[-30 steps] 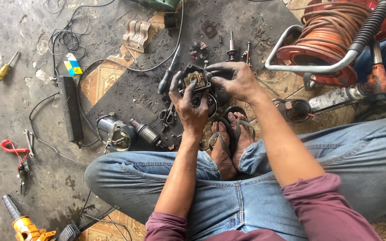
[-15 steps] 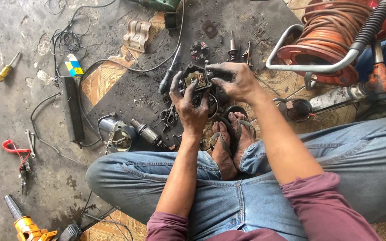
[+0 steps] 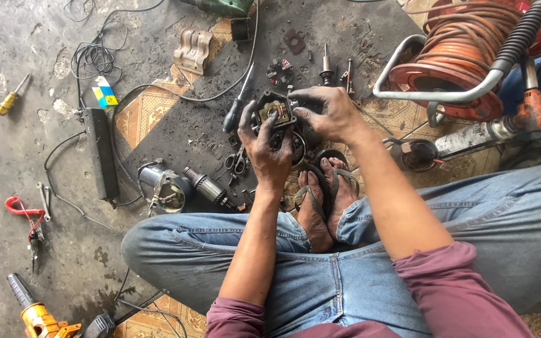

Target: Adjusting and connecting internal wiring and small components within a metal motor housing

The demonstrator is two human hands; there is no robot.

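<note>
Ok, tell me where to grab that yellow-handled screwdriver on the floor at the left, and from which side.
Take the yellow-handled screwdriver by its thick yellow handle, coming straight down from above. It lies flat on the bare concrete floor, its thin shaft angled up to the right, with free space around the handle for fingers on both sides.

Repair workshop, floor-level: stained concrete floor (image 3: 7,144) strewn with screwdrivers (image 3: 11,97), red-handled pliers (image 3: 23,209), a yellow power drill (image 3: 39,319), loose wires (image 3: 92,56), a bare motor armature (image 3: 208,186) beside its housing (image 3: 165,188), small greasy parts on a black mat (image 3: 183,125), an orange cable reel (image 3: 471,56).
</note>
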